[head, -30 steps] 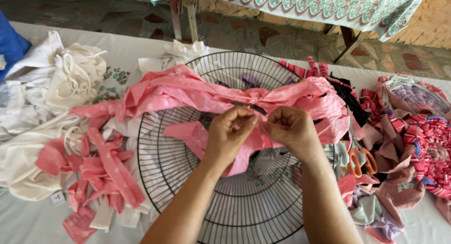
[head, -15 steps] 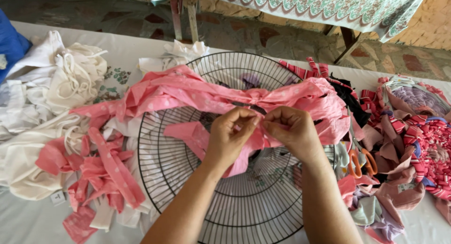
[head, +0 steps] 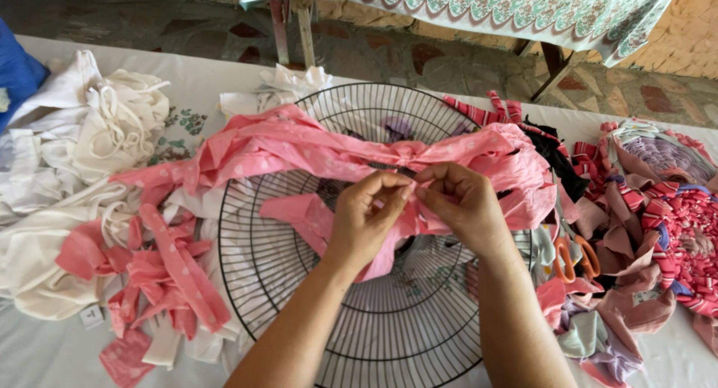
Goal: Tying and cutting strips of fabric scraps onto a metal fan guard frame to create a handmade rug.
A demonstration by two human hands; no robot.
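A round black wire fan guard (head: 254,283) lies flat on the white-covered table. Across its upper half stretch pink dotted cloth strips (head: 299,145), knotted near the guard's middle. My left hand (head: 366,216) and my right hand (head: 456,201) meet over the centre, fingertips pinched together on a pink strip (head: 299,212) that hangs down over the wires. Both forearms come in from the bottom edge.
White cloth pieces (head: 82,149) are piled at the left, loose pink scraps (head: 164,276) at the lower left. At the right lie mixed red and pink strips (head: 673,231), orange-handled scissors (head: 572,257) and a woven rag mat (head: 662,152). A patterned tablecloth (head: 464,7) hangs behind.
Both hands stay over the guard's centre; the fingers have shifted slightly, working the pink strip between them. The cloth piles have not moved.
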